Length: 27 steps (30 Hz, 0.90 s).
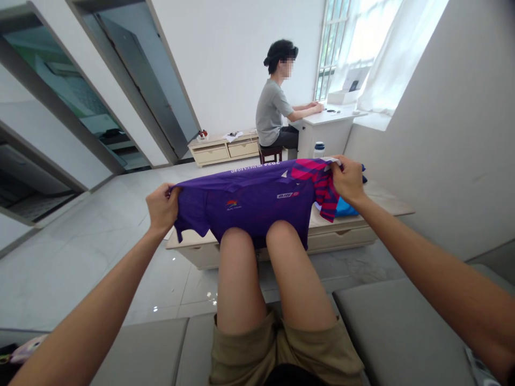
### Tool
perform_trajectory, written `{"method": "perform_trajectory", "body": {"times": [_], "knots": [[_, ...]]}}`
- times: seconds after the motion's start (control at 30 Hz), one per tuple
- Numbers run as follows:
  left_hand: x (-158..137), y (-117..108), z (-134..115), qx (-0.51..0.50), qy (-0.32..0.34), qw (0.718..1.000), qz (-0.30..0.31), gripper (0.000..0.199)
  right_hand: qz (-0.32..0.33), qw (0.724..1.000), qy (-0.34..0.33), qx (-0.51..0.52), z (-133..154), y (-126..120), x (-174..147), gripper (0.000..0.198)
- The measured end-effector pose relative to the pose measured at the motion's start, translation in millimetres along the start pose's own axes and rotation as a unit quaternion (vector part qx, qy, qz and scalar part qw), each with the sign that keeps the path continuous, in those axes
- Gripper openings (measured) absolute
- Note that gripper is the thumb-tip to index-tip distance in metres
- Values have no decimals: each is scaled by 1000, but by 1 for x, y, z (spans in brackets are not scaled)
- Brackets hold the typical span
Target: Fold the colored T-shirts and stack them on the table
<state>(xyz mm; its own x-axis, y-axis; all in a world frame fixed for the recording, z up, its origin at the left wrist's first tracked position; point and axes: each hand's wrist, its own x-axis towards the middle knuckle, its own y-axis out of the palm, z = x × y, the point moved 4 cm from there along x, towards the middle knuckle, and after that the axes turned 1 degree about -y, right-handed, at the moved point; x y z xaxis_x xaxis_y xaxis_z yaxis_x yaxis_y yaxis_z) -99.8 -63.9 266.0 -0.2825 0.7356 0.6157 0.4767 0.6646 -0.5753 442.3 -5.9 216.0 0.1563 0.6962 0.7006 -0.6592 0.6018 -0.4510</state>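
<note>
A purple T-shirt (257, 201) with a pink-and-purple patterned sleeve is stretched between my two hands, in front of my knees. My left hand (162, 208) is closed on its edge at the left. On the right, my right hand (348, 177) pinches the opposite edge, above the patterned sleeve. Small logos and white lettering show on the purple cloth. Its lower part hangs down behind my knees, in front of the low wooden table. Something bright blue (346, 208) lies on the table, partly hidden by the shirt and my right hand.
The low wooden table (341, 238) with drawers stands before my knees, and a bottle (319, 149) shows beyond the shirt. I sit on a grey sofa (137, 354). Farther off, a person (272, 110) sits at a white desk (328, 126), near a low cabinet (211, 155).
</note>
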Motion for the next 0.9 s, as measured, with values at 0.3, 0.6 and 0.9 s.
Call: {"method": "perform_trajectory", "body": {"times": [0.3,0.6,0.9], "knots": [[-58,36,69,91,-11,994,65,24,74,993,21,-93,-59,50,-83,67],[-54,111,128,113,-14,991,73,25,114,981,23,-155,-115,115,-84,56],[-40,213,186,204,-12,962,183,29,186,956,23,-226,-178,197,-87,51]]}}
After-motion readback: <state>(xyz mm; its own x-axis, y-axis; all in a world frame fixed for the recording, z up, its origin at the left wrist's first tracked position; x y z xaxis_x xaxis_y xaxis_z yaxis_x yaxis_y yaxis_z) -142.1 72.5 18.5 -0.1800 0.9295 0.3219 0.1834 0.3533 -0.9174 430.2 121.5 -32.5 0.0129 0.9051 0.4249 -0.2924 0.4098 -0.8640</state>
